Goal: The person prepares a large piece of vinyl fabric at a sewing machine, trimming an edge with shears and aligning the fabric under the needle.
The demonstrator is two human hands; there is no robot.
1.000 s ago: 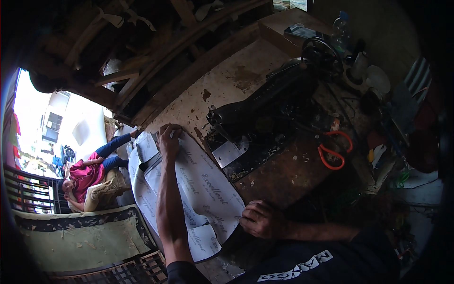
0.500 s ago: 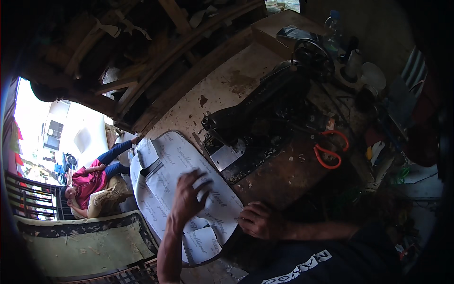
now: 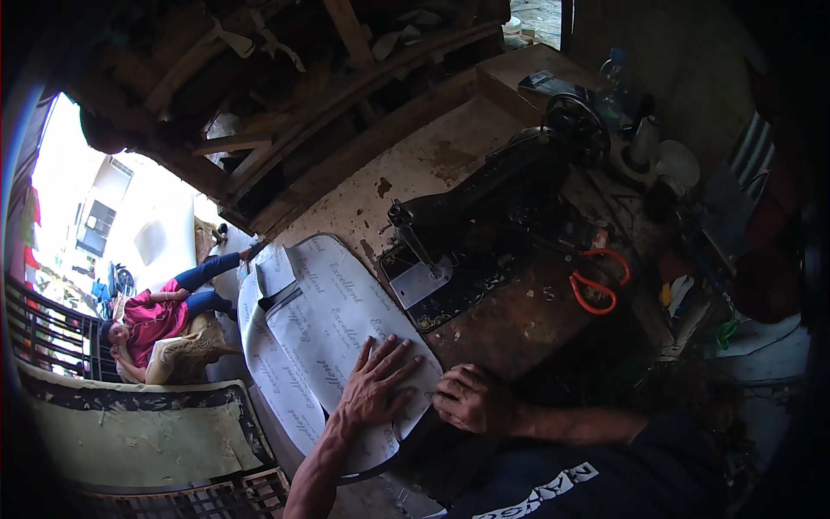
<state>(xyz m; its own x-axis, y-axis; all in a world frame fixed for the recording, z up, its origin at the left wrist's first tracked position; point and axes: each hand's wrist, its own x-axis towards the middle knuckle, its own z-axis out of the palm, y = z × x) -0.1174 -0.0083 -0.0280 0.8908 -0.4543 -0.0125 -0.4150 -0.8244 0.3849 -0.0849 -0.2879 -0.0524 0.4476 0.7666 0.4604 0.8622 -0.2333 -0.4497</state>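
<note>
Near side: your left hand (image 3: 378,385) rests flat, fingers spread, released, on the white sheet (image 3: 307,342) | your right hand (image 3: 473,400) curls at its edge, grasp unclear

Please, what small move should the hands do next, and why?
Perhaps the left hand should gently smooth the white sheet: it rests there spread flat, a fold seems open beside it, and the right hand, curled at the sheet's edge, could steady it.
</note>
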